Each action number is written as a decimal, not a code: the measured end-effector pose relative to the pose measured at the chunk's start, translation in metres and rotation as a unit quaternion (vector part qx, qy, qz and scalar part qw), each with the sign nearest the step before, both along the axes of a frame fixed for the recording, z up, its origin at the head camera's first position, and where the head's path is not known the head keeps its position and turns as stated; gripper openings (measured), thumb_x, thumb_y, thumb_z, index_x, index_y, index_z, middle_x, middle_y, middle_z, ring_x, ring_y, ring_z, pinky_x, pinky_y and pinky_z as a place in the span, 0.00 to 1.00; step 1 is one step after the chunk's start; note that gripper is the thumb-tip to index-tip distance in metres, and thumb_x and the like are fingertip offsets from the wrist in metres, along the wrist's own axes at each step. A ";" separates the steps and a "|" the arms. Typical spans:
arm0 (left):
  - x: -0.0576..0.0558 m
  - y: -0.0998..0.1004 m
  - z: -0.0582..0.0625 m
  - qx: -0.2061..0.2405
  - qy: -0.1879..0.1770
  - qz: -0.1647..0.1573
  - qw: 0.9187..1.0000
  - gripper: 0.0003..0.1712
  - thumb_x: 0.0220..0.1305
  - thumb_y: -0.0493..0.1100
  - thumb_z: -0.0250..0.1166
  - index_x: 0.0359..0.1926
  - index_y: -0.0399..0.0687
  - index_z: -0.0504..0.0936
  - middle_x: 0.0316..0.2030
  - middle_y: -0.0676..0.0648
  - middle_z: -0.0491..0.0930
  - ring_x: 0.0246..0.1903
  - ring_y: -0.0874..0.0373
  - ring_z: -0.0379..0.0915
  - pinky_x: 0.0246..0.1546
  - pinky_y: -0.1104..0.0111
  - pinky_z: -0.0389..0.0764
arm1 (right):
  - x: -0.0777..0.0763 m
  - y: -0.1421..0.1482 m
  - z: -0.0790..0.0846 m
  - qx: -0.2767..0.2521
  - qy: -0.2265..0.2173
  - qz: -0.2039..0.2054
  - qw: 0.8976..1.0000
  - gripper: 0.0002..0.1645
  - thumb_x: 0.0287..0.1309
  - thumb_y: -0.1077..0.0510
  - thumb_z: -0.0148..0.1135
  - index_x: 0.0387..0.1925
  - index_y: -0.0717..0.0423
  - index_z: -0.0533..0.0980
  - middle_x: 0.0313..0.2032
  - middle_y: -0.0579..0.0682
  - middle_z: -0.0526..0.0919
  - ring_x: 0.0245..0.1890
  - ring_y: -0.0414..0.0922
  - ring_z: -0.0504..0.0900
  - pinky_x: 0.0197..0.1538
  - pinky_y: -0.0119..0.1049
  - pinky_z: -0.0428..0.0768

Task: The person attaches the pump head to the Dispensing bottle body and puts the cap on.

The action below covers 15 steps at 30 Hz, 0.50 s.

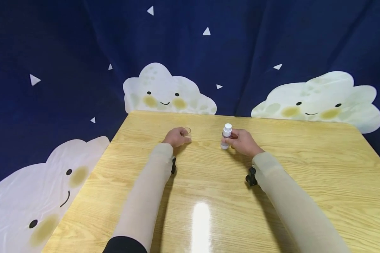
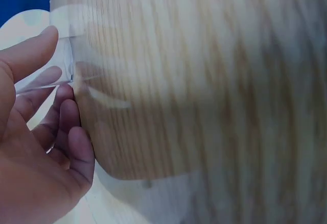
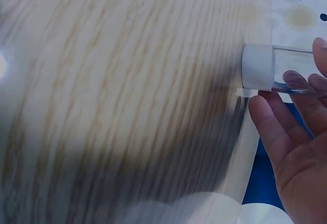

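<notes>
My left hand is toward the back of the table, thumb and fingers curved round a clear, see-through cup. In the left wrist view the thumb lies on one side of the cup and the fingers on the other, with its base right at the wood. To the right, my right hand holds a small upright bottle with a white cap. The right wrist view shows the bottle's white bottom part and its transparent body between thumb and fingers, close to the tabletop.
Both hands work over a light wooden table, its far edge not far behind the cup and bottle. A dark blue curtain with smiling clouds hangs beyond it. A black wrist camera sits at the right cuff.
</notes>
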State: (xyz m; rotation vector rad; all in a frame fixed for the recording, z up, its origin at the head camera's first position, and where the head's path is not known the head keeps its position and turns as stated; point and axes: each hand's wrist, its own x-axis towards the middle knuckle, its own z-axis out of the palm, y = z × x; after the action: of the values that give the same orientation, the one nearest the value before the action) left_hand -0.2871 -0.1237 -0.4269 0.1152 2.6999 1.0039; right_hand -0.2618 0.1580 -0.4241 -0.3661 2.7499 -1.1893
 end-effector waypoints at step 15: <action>-0.002 0.003 -0.009 -0.011 0.022 0.013 1.000 0.16 0.56 0.52 0.64 0.43 0.51 0.75 0.37 0.48 0.72 0.34 0.54 0.65 0.35 0.64 0.67 | 0.000 0.002 -0.003 0.001 0.006 -0.005 1.000 0.24 0.56 0.49 0.61 0.53 0.53 0.74 0.52 0.56 0.79 0.51 0.52 0.78 0.51 0.46 0.78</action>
State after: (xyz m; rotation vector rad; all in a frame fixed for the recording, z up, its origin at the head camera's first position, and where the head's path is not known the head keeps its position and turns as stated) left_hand -0.2889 -0.1211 -0.4362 0.0992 2.7592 0.9902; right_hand -0.2620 0.1598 -0.4268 -0.3627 2.7658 -1.1918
